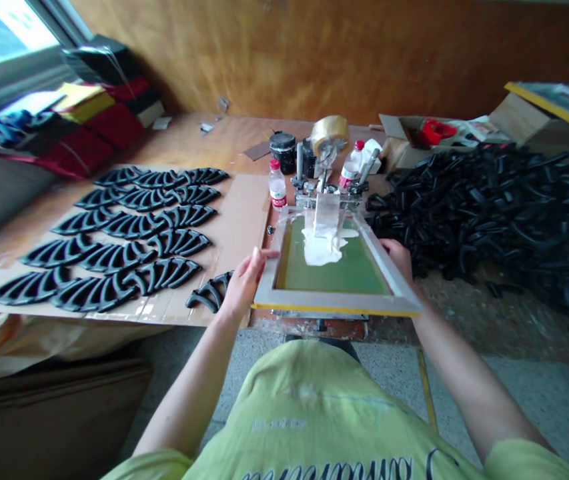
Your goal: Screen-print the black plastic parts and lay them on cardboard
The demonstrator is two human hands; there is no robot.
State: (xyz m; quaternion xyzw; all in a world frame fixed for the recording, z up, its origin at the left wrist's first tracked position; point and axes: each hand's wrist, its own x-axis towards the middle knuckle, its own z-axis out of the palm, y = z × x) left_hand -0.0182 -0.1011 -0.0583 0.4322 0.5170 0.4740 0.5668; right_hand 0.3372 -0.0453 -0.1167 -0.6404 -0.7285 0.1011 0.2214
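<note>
A silk-screen frame (pixel 335 303) with green mesh lies in front of me, hinged at its far end. White ink and a squeegee (pixel 326 217) rest on the mesh near the hinge. My left hand (pixel 243 283) grips the frame's left rail, thumb on top. My right hand (pixel 398 259) holds the right rail, its fingers partly hidden behind the edge. A black curved plastic part (pixel 210 293) lies just left of my left hand.
Rows of black fan-shaped parts (pixel 129 233) lie on cardboard (pixel 239 220) at left. A big heap of black parts (pixel 504 207) fills the right. Bottles (pixel 277 185), a black jar (pixel 283 151) and a tape roll (pixel 330 132) stand behind the frame. Folded fabric (pixel 89 127) sits far left.
</note>
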